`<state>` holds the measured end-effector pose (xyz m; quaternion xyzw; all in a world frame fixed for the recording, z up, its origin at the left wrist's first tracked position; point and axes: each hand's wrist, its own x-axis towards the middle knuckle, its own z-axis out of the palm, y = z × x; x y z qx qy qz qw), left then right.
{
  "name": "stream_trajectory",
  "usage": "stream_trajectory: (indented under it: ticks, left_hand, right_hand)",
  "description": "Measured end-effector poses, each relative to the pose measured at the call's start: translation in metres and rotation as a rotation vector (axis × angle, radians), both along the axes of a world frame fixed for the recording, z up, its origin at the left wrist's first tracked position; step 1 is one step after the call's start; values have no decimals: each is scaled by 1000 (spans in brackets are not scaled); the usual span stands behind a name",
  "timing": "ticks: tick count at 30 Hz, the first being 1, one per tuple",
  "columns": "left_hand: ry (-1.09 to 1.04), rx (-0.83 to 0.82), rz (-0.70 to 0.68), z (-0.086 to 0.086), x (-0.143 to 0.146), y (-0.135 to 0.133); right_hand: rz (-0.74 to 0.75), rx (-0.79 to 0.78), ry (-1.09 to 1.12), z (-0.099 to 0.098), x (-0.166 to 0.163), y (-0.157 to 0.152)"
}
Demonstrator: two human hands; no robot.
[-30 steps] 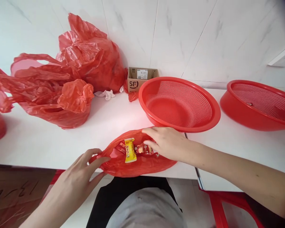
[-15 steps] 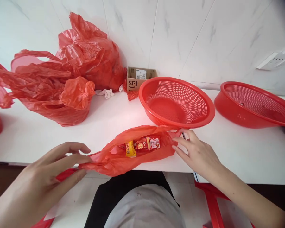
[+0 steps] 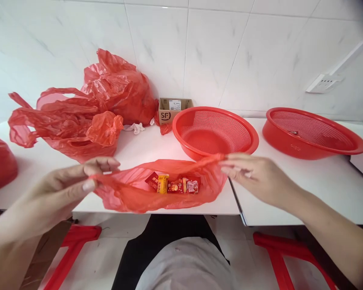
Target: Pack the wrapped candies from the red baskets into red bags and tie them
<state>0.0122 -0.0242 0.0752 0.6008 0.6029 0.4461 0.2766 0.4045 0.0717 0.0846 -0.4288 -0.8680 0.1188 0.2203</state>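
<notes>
A red plastic bag (image 3: 133, 201) lies stretched sideways at the table's front edge, its mouth facing up. Inside it show several small wrapped candies, among them a yellow one (image 3: 162, 184) and a red one (image 3: 176, 186). My left hand (image 3: 69, 183) pinches the bag's left end between thumb and fingers. At the other end, my right hand (image 3: 254, 171) grips the bag's right corner, lifted just in front of the near red plastic basket (image 3: 186, 147).
A second red basket (image 3: 290, 147) stands at the right with a small item in it. Full red bags (image 3: 121, 88) crowd the back left beside a small cardboard box (image 3: 164, 117). The white table (image 3: 293, 201) has a seam right of the bag. Red stools (image 3: 81, 235) are below.
Both hands have raised the bag's ends and drawn them farther apart, so its mouth is wider and more of the candies shows. The view has tilted up slightly.
</notes>
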Motion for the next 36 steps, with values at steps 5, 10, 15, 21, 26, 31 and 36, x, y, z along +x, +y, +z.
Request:
stream_trajectory:
  ticks: [5,10,15,21,26,31,36]
  left_hand:
    - [-671,166,-110,51,24,43]
    - [-768,222,-162,83,55,58]
    - [-704,249,-245,81,59,58]
    - [-759,97,-493,77,55,70]
    - [-375,-245,-523,79,69,77]
    - [-145,-315,-355,69,81,79]
    - [-338,-354,-249,59,76,78]
  right_hand:
    - [45,280,407,55,-30,8]
    - [159,146,549,79,-56,27]
    - [220,104,616,89,-69,37]
    - [324,69,564,98,-85,30]
    - [509,-35,519,105,-109,15]
    - [710,-119,437,98,-125,14]
    - [481,-203,335,67,-119,30]
